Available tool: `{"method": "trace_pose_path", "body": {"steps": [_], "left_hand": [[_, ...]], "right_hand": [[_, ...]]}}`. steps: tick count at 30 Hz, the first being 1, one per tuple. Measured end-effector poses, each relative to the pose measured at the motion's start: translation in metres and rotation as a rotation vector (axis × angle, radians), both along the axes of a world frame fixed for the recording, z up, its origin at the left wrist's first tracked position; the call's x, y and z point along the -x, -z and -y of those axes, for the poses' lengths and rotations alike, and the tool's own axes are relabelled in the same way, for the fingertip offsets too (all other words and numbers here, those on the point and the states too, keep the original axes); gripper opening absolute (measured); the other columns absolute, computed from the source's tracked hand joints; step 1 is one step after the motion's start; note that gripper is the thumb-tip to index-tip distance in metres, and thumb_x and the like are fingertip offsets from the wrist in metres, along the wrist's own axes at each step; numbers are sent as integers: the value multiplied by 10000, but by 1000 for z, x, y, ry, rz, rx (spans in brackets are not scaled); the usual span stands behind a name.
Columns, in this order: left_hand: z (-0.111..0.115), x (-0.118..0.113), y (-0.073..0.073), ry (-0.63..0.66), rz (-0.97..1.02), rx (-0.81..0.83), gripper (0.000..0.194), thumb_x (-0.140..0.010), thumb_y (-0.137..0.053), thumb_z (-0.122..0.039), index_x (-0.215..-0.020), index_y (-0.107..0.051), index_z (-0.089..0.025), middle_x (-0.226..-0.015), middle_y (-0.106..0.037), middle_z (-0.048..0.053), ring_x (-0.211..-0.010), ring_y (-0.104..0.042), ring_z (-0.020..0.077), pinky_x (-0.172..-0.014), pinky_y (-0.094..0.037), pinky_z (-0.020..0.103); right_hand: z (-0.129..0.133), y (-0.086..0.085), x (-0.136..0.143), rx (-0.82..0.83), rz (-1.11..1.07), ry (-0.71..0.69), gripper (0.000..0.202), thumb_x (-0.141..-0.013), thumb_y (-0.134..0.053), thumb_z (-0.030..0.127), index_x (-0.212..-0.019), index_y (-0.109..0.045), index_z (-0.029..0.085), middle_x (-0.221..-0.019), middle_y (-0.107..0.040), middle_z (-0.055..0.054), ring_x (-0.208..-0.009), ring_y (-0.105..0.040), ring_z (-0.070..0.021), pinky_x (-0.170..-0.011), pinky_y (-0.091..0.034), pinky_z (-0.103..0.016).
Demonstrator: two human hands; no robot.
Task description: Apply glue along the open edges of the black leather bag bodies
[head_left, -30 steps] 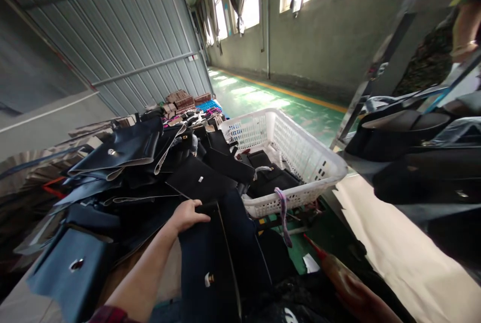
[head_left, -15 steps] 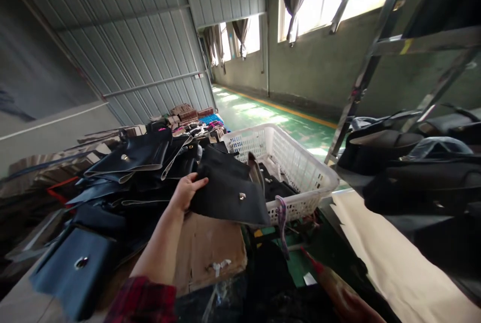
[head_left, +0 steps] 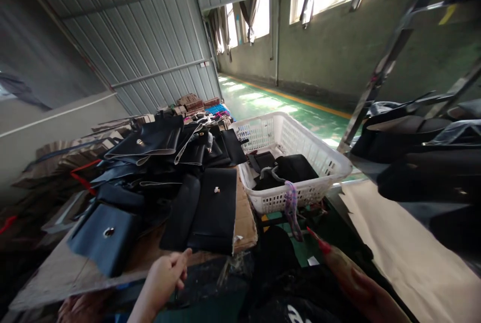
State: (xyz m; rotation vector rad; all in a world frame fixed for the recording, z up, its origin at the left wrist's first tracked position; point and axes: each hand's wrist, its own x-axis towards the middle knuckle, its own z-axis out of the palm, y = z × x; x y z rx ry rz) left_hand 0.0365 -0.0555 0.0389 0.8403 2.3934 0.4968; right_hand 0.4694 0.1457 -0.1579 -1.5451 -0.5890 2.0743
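Note:
A black leather piece (head_left: pixel 216 210) with a small metal clasp lies flat on cardboard, with a narrower black panel (head_left: pixel 184 212) along its left side. Just below their front edge is my left hand (head_left: pixel 167 275), its fingers curled together; whatever they may hold is too small to make out. At the lower right my right hand (head_left: pixel 363 283) is closed around a slim tool with a red tip (head_left: pixel 323 247), partly blurred. Left of the flat piece rests a dark blue flap (head_left: pixel 103 237) with a round metal clasp.
Black leather pieces (head_left: pixel 150 137) are piled at the left. A white plastic basket (head_left: pixel 259 200) holding black items stands beyond the cardboard (head_left: pixel 244 217). Black bags (head_left: pixel 421 172) and a metal frame (head_left: pixel 376 82) are on the right, above brown paper (head_left: pixel 406 232).
The black leather piece that my left hand held up now lies on the cardboard. My left hand has let it go and moved down toward me. The view has shifted slightly.

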Motion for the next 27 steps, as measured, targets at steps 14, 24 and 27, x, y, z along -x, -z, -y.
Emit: {"method": "trace_pose_path", "body": {"steps": [14, 24, 27], "left_hand": [[-72, 39, -14, -20, -630, 65, 944, -820, -446, -596, -1474, -434, 84, -1437, -483, 322, -1355, -466, 424, -1103, -388, 524], [-97, -11, 9, 219, -469, 23, 819, -865, -517, -520, -1440, -498, 63, -1420, -553, 273, -1338, -525, 359, -1135, -376, 410], [-114, -9, 8, 150, -404, 34, 865, -852, -581, -530, -1487, -432, 38, -1366, -578, 268, -1269, -581, 367, -1064, -437, 432]], "right_hand": [[23, -9, 10, -29, -347, 214, 489, -631, -828, 338, -1095, -725, 222, -974, -780, -123, -769, -758, -277, -650, -616, -317], [7, -55, 65, -1, -634, 70, 536, -593, -938, 315, -1060, -703, 194, -963, -795, -80, -796, -764, -223, -660, -646, -290], [8, -62, 82, -15, -659, 43, 482, -615, -931, 341, -1017, -699, 211, -929, -793, -54, -797, -762, -202, -661, -645, -269]]}}
